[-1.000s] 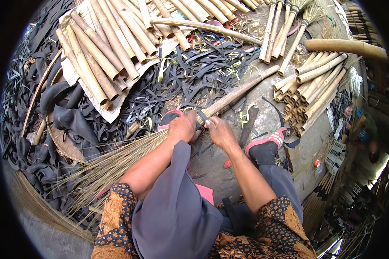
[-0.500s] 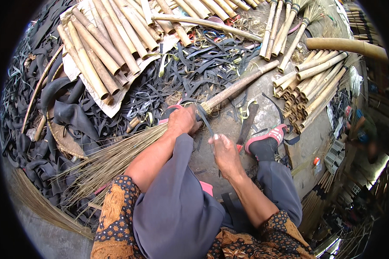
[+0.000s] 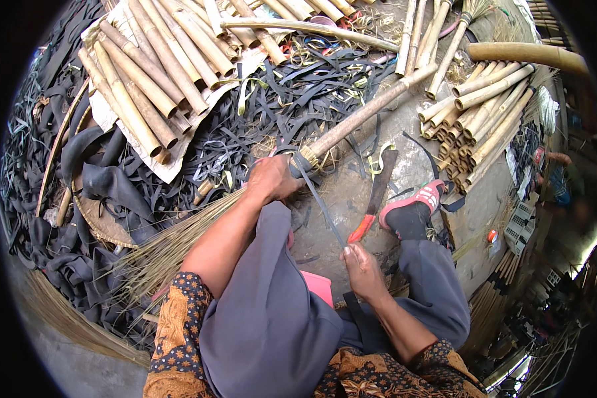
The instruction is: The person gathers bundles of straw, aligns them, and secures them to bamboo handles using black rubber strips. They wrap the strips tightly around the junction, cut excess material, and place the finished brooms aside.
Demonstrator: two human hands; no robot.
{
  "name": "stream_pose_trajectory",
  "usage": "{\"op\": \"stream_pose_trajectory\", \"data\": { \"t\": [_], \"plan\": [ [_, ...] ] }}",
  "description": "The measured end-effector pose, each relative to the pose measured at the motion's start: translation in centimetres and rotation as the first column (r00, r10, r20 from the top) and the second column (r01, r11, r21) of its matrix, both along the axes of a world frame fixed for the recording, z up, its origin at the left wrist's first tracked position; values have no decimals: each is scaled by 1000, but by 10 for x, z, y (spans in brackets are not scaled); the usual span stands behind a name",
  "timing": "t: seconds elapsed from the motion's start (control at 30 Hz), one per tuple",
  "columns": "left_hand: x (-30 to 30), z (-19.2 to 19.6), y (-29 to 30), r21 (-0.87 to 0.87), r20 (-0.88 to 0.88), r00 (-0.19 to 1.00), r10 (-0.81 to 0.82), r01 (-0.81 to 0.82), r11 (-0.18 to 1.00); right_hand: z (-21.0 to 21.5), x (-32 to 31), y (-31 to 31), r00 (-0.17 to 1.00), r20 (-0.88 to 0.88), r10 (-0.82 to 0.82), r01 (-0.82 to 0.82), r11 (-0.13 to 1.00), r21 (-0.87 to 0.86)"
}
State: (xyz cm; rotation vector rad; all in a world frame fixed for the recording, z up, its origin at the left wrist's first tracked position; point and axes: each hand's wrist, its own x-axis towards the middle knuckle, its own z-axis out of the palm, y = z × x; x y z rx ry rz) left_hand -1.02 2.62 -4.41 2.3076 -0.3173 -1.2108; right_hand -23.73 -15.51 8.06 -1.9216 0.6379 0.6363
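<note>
A broom lies slantwise before me, its bamboo handle point(image 3: 371, 116) pointing to the far right and its straw bristles point(image 3: 172, 249) spreading to the near left. My left hand point(image 3: 272, 178) is closed around the bound neck where straw meets handle. A dark rubber strip point(image 3: 322, 204) is wrapped at that neck and runs taut toward me. Its near end is pinched in my right hand point(image 3: 363, 270), above my lap. Just beyond the right hand lies a knife with a red handle point(image 3: 361, 229) and a dark blade point(image 3: 383, 178).
Cut bamboo tubes point(image 3: 172, 60) lie on a pale sheet at the far left. Black rubber strips point(image 3: 298, 93) and scraps point(image 3: 113, 172) cover the ground. Brooms with bamboo handles point(image 3: 487, 126) are stacked at right, near my pink shoe point(image 3: 421, 198). A pink object point(image 3: 318, 286) sits between my legs.
My right hand has drawn back toward me and slightly right, stretching the strip longer. The broom handle's far end has risen in view, and the knife's red handle is now uncovered.
</note>
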Motion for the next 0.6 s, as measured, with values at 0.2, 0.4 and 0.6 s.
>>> {"op": "stream_pose_trajectory", "data": {
  "t": [0.2, 0.4, 0.6],
  "plan": [
    [5, 35, 19, -279, -183, 982, 35, -86, 956, -99, 4, -24, 985, 21, 169, -168, 985, -46],
    [10, 55, 17, -578, -575, 744, -341, -74, 813, -144, 94, -22, 827, 463, 319, -264, 947, -181],
    [8, 38, 19, -459, -689, 719, -90, -336, 823, -121, 147, -14, 866, 369, 338, -327, 940, -93]
  ]
}}
